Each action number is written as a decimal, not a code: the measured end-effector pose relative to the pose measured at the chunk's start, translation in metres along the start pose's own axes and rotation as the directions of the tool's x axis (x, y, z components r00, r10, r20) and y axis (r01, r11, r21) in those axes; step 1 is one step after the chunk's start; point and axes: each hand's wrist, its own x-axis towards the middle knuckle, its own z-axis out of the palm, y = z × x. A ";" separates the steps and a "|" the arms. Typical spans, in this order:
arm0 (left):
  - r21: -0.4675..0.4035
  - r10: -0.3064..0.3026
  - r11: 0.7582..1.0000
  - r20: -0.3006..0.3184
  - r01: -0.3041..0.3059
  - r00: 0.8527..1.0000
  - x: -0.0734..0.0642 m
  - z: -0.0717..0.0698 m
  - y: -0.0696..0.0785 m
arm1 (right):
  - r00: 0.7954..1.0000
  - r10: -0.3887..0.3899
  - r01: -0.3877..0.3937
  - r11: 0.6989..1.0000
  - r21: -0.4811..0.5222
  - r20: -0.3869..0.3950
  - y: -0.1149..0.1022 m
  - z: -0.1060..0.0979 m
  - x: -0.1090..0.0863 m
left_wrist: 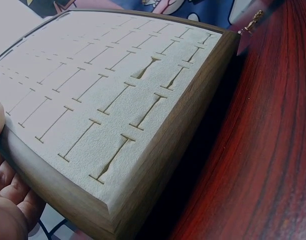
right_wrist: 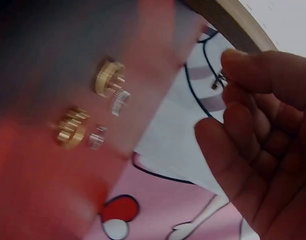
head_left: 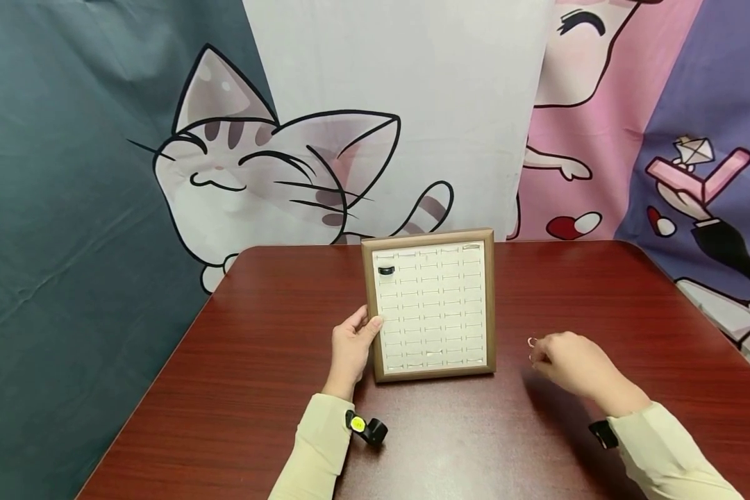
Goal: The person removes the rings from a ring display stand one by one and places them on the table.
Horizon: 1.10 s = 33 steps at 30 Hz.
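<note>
A ring display board (head_left: 432, 305) with a wooden frame and pale slotted padding stands tilted up on the table. My left hand (head_left: 350, 347) grips its left edge, thumb on the front and fingers behind. One black ring (head_left: 386, 270) sits in a slot near the top left. To the right of the board, my right hand (head_left: 569, 361) is low over the table with curled fingers. At its fingertips in the right wrist view shows a small ring (right_wrist: 218, 81), blurred and mostly hidden. Beside that hand are gold rings (right_wrist: 110, 78) and silver rings (right_wrist: 96, 137), blurred.
The dark red wooden table (head_left: 256, 361) reaches back to cartoon-printed curtains (head_left: 475, 104). A black wrist camera (head_left: 367, 428) sticks out from the left cuff, below the board. Another dark device (head_left: 603, 434) sits at the right cuff.
</note>
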 end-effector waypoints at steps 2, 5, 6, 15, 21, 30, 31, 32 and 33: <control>-0.007 0.001 1.000 0.002 -0.001 1.000 0.000 0.000 0.001 | 1.000 -0.001 0.001 1.000 0.006 0.025 0.003 0.008 -0.005; -0.006 0.004 1.000 -0.001 -0.004 1.000 0.000 0.000 0.001 | 1.000 0.001 -0.001 1.000 -0.004 0.016 0.008 0.019 -0.010; -0.004 0.010 1.000 -0.001 -0.010 1.000 0.000 0.000 0.001 | 1.000 0.005 -0.005 1.000 -0.004 0.012 0.010 0.022 -0.012; -0.012 0.016 1.000 -0.004 -0.016 1.000 0.000 0.000 0.001 | 0.999 0.036 -0.036 0.999 -0.009 0.024 0.017 0.029 -0.016; -0.020 0.009 1.000 0.000 -0.009 1.000 0.000 0.000 0.000 | 0.996 0.067 -0.068 0.998 0.016 0.059 0.023 0.032 -0.017; -0.022 0.012 1.000 0.009 -0.012 1.000 0.001 0.000 -0.002 | 0.999 0.052 -0.051 0.998 0.034 -0.017 0.015 -0.004 -0.002; -0.022 0.012 1.000 0.008 -0.011 1.000 0.001 0.000 -0.002 | 0.998 0.048 -0.047 0.998 0.030 -0.044 0.013 -0.011 0.002; -0.017 0.013 1.000 0.007 -0.013 1.000 0.001 0.000 -0.002 | 0.996 0.041 -0.039 0.999 0.028 -0.074 0.009 -0.017 0.006; -0.014 0.010 1.000 0.004 -0.010 1.000 0.001 0.000 -0.002 | 0.994 0.033 -0.030 0.999 0.027 -0.106 0.006 -0.023 0.010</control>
